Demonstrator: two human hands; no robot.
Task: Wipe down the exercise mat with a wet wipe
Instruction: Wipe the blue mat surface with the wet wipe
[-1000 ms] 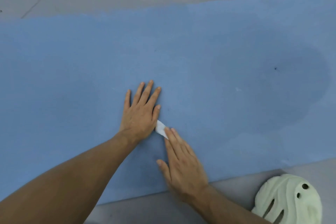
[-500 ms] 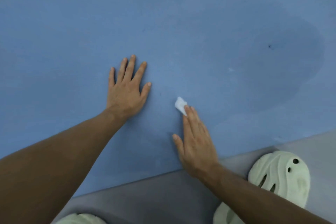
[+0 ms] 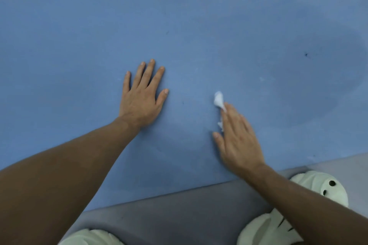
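A blue exercise mat (image 3: 199, 26) lies flat across the whole view, with a darker damp patch on its right part. My left hand (image 3: 142, 95) rests flat on the mat, fingers spread and straight. To its right my right hand (image 3: 238, 139) lies flat with straight fingers, pressing a small white wet wipe (image 3: 219, 101) onto the mat. The crumpled wipe sticks out past the fingertips and beside the thumb; the rest is hidden under the palm.
The mat's near edge meets grey floor (image 3: 179, 215) just below my hands. Pale green clogs (image 3: 318, 187) sit on the floor at the bottom right, and another (image 3: 89, 237) at the bottom left. More grey floor runs behind the mat's far edge.
My right hand has slid the wipe to the right, away from my left hand, which it was touching a second ago. The view has shifted toward the near edge, showing more of the clogs.
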